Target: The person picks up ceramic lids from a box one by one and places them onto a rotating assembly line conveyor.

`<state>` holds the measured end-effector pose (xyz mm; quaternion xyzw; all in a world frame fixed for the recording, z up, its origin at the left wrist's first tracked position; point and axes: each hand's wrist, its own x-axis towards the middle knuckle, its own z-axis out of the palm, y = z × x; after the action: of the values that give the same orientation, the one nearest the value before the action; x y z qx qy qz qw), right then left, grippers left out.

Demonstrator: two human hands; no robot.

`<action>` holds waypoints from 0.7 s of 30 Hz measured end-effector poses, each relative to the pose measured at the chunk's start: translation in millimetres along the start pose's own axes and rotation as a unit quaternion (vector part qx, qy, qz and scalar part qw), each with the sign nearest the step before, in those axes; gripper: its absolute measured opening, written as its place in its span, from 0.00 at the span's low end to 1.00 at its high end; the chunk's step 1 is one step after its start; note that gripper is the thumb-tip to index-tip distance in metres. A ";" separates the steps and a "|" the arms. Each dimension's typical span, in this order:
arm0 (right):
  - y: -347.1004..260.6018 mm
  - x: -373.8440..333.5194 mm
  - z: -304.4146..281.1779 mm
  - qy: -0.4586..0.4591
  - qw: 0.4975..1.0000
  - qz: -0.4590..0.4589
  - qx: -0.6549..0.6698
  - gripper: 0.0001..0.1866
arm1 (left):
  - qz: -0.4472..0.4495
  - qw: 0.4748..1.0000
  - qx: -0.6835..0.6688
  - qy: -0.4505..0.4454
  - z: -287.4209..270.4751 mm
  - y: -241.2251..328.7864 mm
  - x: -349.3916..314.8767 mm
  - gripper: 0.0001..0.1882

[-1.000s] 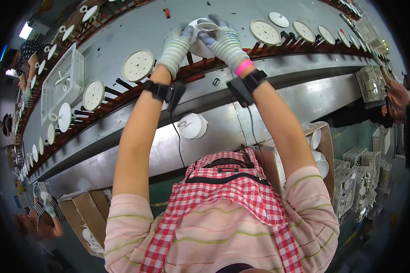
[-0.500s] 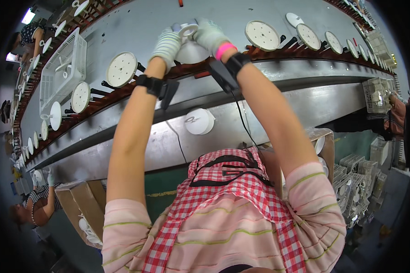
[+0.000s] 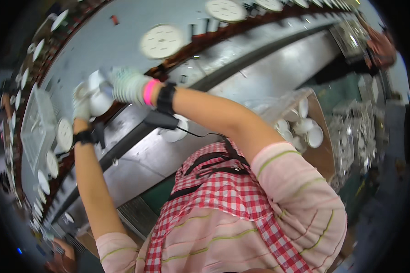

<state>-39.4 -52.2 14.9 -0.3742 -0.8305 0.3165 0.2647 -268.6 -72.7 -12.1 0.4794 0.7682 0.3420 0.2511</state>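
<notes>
Left hand and right hand grip white piece between them; finger placement blurred. White basket left of grip, white disc right. Judged best: even pressure, piece clear of brown rail beside grip.

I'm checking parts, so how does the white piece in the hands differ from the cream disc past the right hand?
The white piece is held between the left hand and right hand; the cream disc is untouched. The disc's flat face shows dark marks; the piece, blurred, shows none. Both look pale and rounded.
</notes>
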 end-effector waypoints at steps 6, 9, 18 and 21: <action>70.3 -220.4 -89.7 0.097 0.995 0.020 0.024 0.15 | 0.039 0.990 -0.029 0.135 -93.5 -92.0 54.1 0.23; 168.3 -360.1 -96.2 0.311 0.894 0.315 -0.075 0.12 | 0.112 0.959 0.153 0.211 -80.8 -68.0 43.1 0.18; 296.0 -477.7 -160.6 0.296 0.722 0.535 -0.324 0.24 | 0.225 0.852 0.166 0.442 -51.1 -93.1 -37.6 0.19; 308.9 -500.9 -178.9 0.275 0.731 0.568 -0.259 0.23 | -0.002 0.897 -0.246 0.367 42.4 12.1 -109.5 0.26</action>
<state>512.3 -228.4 -192.4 -0.9008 -0.4039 0.0639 0.1458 -186.2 -156.4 -23.6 0.2409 0.6981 0.6714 0.0625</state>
